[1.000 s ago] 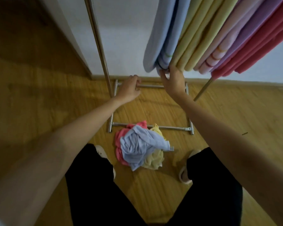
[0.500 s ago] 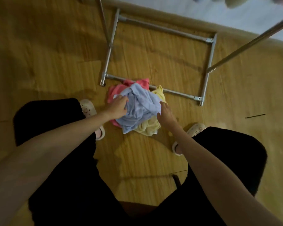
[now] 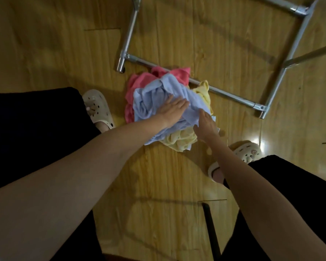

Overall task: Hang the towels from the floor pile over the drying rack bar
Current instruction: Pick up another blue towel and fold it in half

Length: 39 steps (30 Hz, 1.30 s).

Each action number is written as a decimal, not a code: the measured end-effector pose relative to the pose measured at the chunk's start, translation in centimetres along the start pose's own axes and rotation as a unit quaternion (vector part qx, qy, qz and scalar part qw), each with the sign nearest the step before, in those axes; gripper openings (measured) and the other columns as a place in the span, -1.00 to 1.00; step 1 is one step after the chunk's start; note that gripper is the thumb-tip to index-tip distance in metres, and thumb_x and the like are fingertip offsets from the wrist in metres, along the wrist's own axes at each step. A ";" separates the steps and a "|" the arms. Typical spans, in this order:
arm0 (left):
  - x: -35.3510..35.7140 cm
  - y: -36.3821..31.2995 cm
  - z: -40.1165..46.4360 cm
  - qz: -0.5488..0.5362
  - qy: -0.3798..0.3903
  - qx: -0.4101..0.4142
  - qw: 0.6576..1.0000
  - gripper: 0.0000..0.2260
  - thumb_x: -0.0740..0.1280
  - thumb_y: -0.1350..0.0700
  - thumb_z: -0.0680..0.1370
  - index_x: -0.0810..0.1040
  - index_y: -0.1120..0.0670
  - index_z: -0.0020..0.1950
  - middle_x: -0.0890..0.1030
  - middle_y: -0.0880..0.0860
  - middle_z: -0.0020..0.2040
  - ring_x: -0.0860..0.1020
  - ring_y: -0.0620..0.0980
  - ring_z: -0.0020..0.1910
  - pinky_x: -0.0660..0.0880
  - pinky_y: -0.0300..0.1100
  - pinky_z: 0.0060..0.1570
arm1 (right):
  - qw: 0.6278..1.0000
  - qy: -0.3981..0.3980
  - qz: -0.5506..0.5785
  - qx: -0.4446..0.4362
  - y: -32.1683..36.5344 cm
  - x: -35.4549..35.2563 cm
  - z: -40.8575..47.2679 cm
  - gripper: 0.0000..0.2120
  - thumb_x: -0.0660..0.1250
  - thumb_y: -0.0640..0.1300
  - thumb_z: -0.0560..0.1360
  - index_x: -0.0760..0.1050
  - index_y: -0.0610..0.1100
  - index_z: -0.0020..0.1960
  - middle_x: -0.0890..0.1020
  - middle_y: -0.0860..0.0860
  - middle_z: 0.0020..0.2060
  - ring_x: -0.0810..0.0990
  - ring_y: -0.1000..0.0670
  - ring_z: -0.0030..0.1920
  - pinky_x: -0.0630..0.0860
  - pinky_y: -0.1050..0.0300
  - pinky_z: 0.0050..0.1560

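The floor pile lies between my feet: a light blue towel (image 3: 152, 98) on top, a pink towel (image 3: 139, 81) under its far left, and a yellow towel (image 3: 179, 142) under its near right. My left hand (image 3: 172, 112) rests palm down on the middle of the blue towel with its fingers stretched out. At the blue towel's right edge is my right hand (image 3: 205, 125), thumb apart and fingertips against a fold; whether it grips is hidden. Only the drying rack's chrome base frame (image 3: 231, 97) shows, just beyond the pile. The hanging bar is out of view.
The floor is wood plank. My two cream slippers (image 3: 100, 108) (image 3: 247, 151) stand left and right of the pile, with black trouser legs on both sides. A slanted rack leg (image 3: 309, 55) crosses at the upper right. A dark rod (image 3: 211, 228) lies on the floor near me.
My view dropped from the towels hung on the rack to the floor. Both hands came down to the pile; the left slid from the blue towel's left edge to its middle.
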<state>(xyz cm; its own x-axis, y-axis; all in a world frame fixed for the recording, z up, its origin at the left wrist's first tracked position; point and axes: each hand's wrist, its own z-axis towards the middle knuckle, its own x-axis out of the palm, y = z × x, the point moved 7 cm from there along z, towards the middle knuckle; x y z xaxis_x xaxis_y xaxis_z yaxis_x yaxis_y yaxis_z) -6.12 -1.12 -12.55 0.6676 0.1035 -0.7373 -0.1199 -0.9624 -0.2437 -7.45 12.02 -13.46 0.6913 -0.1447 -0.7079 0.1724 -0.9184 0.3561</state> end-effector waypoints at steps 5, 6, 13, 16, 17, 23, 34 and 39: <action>-1.9 -0.4 0.2 0.056 -0.045 0.002 0.997 -0.78 0.15 0.14 0.57 0.47 0.13 0.16 0.52 0.08 0.13 0.40 0.13 0.20 0.22 0.01 0.26 | 0.993 0.003 -0.116 -0.012 0.4 0.1 1.1 -0.49 0.29 -0.28 0.48 0.26 -0.20 0.40 0.49 -0.17 0.22 0.42 -0.18 0.24 0.29 0.01 0.25; -1.8 -0.4 0.1 0.056 -0.045 0.008 0.997 -0.79 0.13 0.14 0.58 0.51 0.12 0.11 0.54 0.07 0.09 0.41 0.12 0.18 0.24 0.00 0.23 | 0.990 0.005 -0.136 -0.017 0.3 0.1 1.2 -0.53 0.29 -0.27 0.48 0.30 -0.21 0.36 0.49 -0.16 0.20 0.41 -0.19 0.23 0.28 0.00 0.24; -3.6 2.3 -4.6 -0.182 -0.309 -0.026 0.933 -0.89 0.21 0.17 0.50 0.50 0.16 -0.16 0.54 0.12 -0.21 0.50 0.15 -0.16 0.38 0.04 -0.11 | 0.991 -0.023 -0.133 -0.023 -0.4 -0.7 -1.4 -0.84 0.19 -0.20 0.55 0.53 -0.23 -0.03 0.57 -0.16 -0.12 0.46 -0.21 0.04 0.29 -0.01 0.04; -4.8 4.1 -8.0 -0.272 -0.397 -0.121 0.868 -0.82 0.16 0.15 0.53 0.52 0.18 -0.12 0.56 0.12 -0.19 0.50 0.10 -0.13 0.41 -0.01 -0.07 | 0.994 -0.048 -0.095 -0.025 -0.1 -2.3 -3.3 -0.83 0.20 -0.18 0.57 0.52 -0.24 -0.08 0.60 -0.14 -0.15 0.47 -0.19 0.04 0.31 -0.02 0.04; -5.1 4.7 -9.0 -0.302 -0.415 -0.148 0.845 -0.84 0.17 0.17 0.54 0.52 0.18 -0.11 0.57 0.12 -0.18 0.50 0.10 -0.12 0.42 -0.02 -0.07 | 0.995 -0.050 -0.078 -0.025 0.2 -3.0 -4.0 -0.82 0.20 -0.18 0.57 0.52 -0.24 -0.09 0.61 -0.14 -0.16 0.46 -0.19 0.04 0.33 -0.03 0.04; -8.0 5.5 -13.7 -0.335 -0.442 -0.188 0.811 -0.97 0.29 0.25 0.54 0.52 0.17 -0.06 0.55 0.10 -0.07 0.50 0.07 -0.04 0.48 0.00 -0.04 | 0.997 -0.054 -0.004 -0.064 4.0 -7.7 -9.2 -0.88 0.11 -0.19 0.61 0.36 -0.24 0.01 0.53 -0.15 -0.26 0.51 -0.22 -0.21 0.32 0.02 -0.24; -18.0 0.9 -21.7 -0.453 -0.386 -0.125 0.794 -0.94 0.30 0.27 0.51 0.57 0.18 -0.10 0.58 0.18 -0.19 0.52 0.05 -0.16 0.45 -0.12 -0.10 | 0.918 -0.208 0.293 -0.169 14.7 -23.2 -24.3 -0.88 0.23 -0.24 0.58 0.46 -0.23 -0.11 0.54 -0.13 -0.36 0.45 0.05 -0.35 0.37 0.19 -0.37; -21.9 -3.1 -25.8 -0.491 -0.338 -0.040 0.802 -0.75 0.29 0.31 0.53 0.49 -0.04 -0.19 0.55 -0.03 -0.25 0.55 0.04 -0.21 0.56 0.10 -0.07 | 0.845 -0.260 0.430 -0.181 18.2 -29.3 -30.2 -0.88 0.26 -0.26 0.58 0.50 -0.26 -0.12 0.50 0.04 -0.49 0.44 0.15 -0.50 0.38 0.28 -0.51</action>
<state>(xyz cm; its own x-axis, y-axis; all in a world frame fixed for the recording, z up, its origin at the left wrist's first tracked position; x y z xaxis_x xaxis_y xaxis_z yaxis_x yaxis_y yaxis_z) -1.43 -6.85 20.63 -0.1419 0.9077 -0.3949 0.2860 -0.3443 -0.8942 -3.37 10.66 32.24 0.2846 -0.9304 -0.2309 0.0311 -0.2318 0.9723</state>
